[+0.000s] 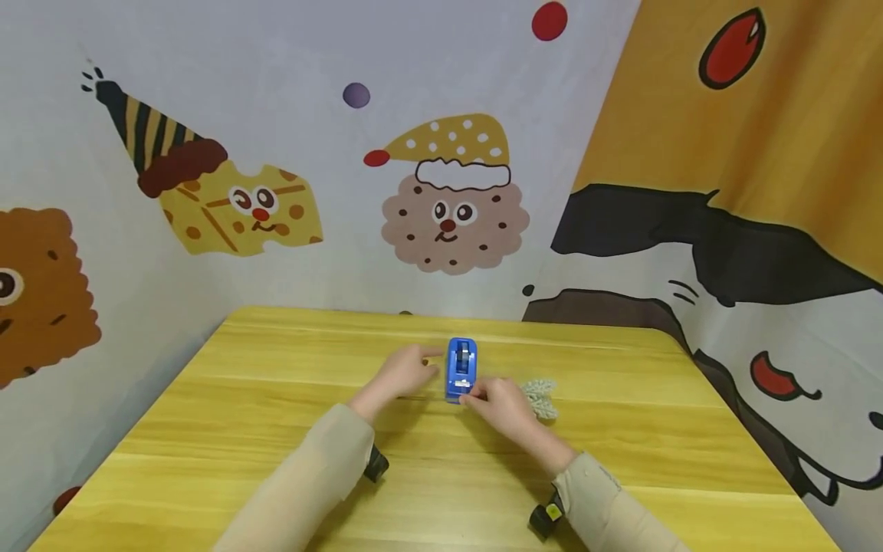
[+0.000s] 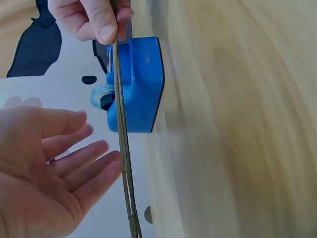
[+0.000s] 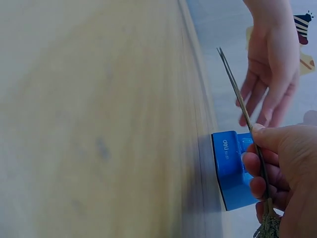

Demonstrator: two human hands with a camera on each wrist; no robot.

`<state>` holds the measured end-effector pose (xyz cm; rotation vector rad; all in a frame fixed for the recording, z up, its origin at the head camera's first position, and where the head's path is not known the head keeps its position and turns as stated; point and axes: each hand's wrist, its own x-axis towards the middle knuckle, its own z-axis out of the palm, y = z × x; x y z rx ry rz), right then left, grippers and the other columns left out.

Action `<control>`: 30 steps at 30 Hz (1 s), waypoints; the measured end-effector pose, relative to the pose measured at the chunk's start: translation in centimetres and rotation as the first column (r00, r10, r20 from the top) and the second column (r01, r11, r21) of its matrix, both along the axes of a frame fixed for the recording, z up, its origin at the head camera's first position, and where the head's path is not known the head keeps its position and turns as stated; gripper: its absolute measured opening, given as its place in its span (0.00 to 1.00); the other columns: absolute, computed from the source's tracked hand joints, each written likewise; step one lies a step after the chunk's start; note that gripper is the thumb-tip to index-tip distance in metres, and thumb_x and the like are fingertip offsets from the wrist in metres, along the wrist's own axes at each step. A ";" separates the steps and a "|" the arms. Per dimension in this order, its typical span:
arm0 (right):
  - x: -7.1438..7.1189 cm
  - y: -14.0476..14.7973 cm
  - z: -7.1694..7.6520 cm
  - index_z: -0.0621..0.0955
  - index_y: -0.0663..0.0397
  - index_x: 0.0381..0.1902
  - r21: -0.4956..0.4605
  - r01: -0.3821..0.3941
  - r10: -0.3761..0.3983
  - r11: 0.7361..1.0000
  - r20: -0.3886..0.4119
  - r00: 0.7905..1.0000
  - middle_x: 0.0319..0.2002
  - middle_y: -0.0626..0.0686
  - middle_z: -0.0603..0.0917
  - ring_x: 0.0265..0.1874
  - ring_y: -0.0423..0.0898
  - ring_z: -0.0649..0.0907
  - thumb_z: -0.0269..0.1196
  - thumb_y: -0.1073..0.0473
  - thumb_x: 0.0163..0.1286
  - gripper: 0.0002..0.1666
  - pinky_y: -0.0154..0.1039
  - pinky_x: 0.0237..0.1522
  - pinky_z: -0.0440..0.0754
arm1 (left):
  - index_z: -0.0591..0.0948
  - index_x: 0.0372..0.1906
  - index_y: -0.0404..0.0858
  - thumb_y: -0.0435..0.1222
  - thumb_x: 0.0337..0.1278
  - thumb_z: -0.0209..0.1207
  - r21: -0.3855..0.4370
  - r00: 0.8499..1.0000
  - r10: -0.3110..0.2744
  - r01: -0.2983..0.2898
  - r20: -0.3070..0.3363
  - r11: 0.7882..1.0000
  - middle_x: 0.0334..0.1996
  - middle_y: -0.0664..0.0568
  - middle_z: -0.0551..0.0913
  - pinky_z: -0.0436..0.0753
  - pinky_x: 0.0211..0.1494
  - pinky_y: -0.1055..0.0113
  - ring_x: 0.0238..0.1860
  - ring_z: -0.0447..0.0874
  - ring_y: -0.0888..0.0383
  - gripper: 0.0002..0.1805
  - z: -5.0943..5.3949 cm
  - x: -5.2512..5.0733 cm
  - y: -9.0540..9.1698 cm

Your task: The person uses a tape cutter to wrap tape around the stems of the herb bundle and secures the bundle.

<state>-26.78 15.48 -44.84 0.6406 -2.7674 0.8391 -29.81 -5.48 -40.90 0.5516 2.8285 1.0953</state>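
Note:
My right hand (image 1: 509,408) pinches a small bunch of thin stems (image 2: 124,144) between thumb and fingers. Greenish, fuzzy flower heads (image 1: 541,399) stick out past that hand on its right, while the bare stem ends reach toward my left hand (image 2: 59,168). The left hand's fingers are loosely spread, close beside the stems and not curled round them. Between the hands stands a blue tape dispenser (image 1: 461,369) with a clear tape roll (image 2: 100,97) in it. In the left wrist view the stems pass in front of the dispenser.
The hands work over a wood-grain table (image 1: 276,368), with the dispenser toward its far side. Behind it hangs a curtain (image 1: 297,92) printed with cartoon food figures. Small black cameras (image 1: 375,464) sit at both wrists.

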 end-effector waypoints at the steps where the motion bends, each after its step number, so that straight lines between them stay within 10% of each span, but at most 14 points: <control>1: 0.0 0.0 0.0 0.82 0.45 0.21 -0.001 0.003 -0.003 1.000 -0.007 1.000 0.18 0.37 0.76 0.16 0.35 0.70 0.69 0.53 0.62 0.11 0.31 0.18 0.70 | 0.77 0.62 0.39 0.34 0.63 0.57 0.017 1.000 0.006 -0.006 -0.002 1.000 0.59 0.42 0.78 0.82 0.38 0.58 0.48 0.82 0.44 0.22 0.0 -0.3 0.3; 13: 0.0 0.0 -0.4 0.83 0.45 0.21 -0.007 0.002 -0.003 1.000 -0.039 0.999 0.19 0.38 0.78 0.16 0.34 0.70 0.69 0.55 0.62 0.11 0.30 0.18 0.71 | 0.79 0.60 0.41 0.35 0.64 0.59 0.123 0.995 0.074 -0.082 0.064 0.989 0.60 0.42 0.77 0.69 0.19 0.71 0.13 0.62 0.63 0.20 -0.5 -2.8 2.5; 22: 0.1 -0.2 -0.4 0.83 0.47 0.21 -0.020 -0.003 0.003 1.000 -0.017 1.000 0.18 0.38 0.78 0.15 0.34 0.70 0.69 0.55 0.62 0.11 0.31 0.18 0.71 | 0.83 0.55 0.40 0.34 0.63 0.60 0.120 0.991 0.133 -0.133 0.010 0.984 0.56 0.44 0.80 0.79 0.50 0.56 0.50 0.80 0.50 0.16 -1.5 -3.4 3.2; 30: -0.1 -0.1 -0.5 0.83 0.48 0.20 -0.034 0.004 -0.004 0.999 0.008 1.000 0.18 0.38 0.78 0.15 0.35 0.70 0.70 0.55 0.61 0.12 0.31 0.18 0.71 | 0.80 0.57 0.38 0.31 0.62 0.60 0.014 0.993 0.093 -0.092 -0.072 0.996 0.59 0.43 0.77 0.79 0.38 0.64 0.41 0.79 0.52 0.18 -1.8 -3.4 3.9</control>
